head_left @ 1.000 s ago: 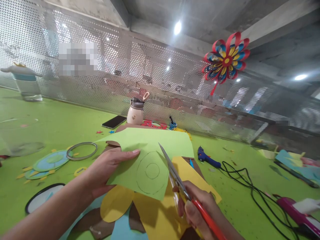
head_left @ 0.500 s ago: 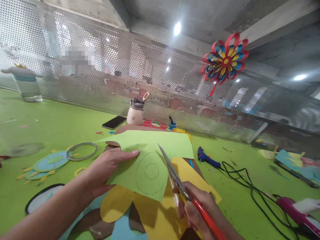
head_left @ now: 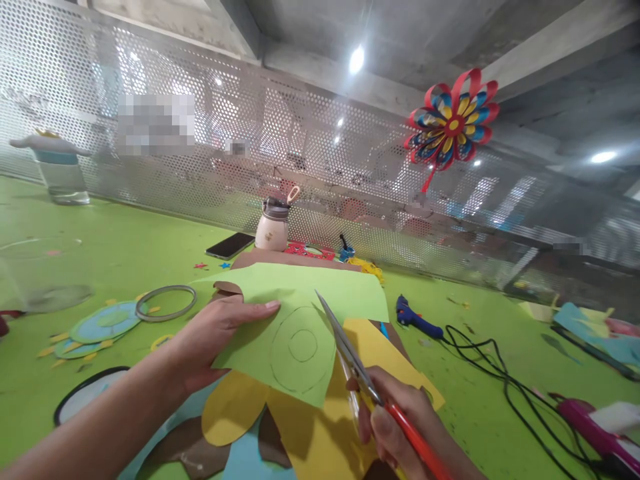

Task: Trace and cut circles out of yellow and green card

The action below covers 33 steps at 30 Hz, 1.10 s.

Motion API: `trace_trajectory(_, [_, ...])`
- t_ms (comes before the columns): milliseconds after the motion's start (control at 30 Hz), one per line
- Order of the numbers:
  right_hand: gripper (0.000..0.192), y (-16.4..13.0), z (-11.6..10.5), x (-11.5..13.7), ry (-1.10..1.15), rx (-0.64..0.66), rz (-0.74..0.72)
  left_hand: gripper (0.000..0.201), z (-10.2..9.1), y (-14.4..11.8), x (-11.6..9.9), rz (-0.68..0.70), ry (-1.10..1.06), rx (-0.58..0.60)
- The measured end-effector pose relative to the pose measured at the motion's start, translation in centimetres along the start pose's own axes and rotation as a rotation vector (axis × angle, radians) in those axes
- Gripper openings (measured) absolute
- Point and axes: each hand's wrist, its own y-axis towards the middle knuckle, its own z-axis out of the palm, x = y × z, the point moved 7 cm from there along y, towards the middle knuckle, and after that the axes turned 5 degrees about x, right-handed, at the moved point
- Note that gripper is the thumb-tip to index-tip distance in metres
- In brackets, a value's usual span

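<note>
A sheet of paper (head_left: 300,320) is held above the table (head_left: 125,253), near the front edge. The left hand (head_left: 210,340) grips its left side; the right hand (head_left: 395,420), lower right, holds scissors (head_left: 350,353) whose blades meet the sheet's right edge beside drawn circles. Under the sheet lie more paper cutouts (head_left: 300,433). Left of the left hand lie a ring (head_left: 166,303) and paper discs (head_left: 95,328). Behind the sheet stand a bottle (head_left: 273,227) and, to its left, a phone (head_left: 230,245), both before a perforated wall (head_left: 200,160). To the right lie a glue gun (head_left: 415,318) and cable (head_left: 505,380). A paper flower (head_left: 453,123) hangs on the wall, upper right.
</note>
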Motion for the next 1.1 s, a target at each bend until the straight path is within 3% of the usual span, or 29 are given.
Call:
trace_trajectory(600, [0.062, -0.1, -0.1, 1.2, 0.003, 0.045, -0.039, 0.010, 0.2, -0.2, 0.2, -0.020, 0.065, 0.011])
trace_trajectory(1100, [0.061, -0.3, 0.1, 1.0, 0.010, 0.070, -0.037, 0.026, -0.4, -0.1, 0.1, -0.042, 0.116, 0.044])
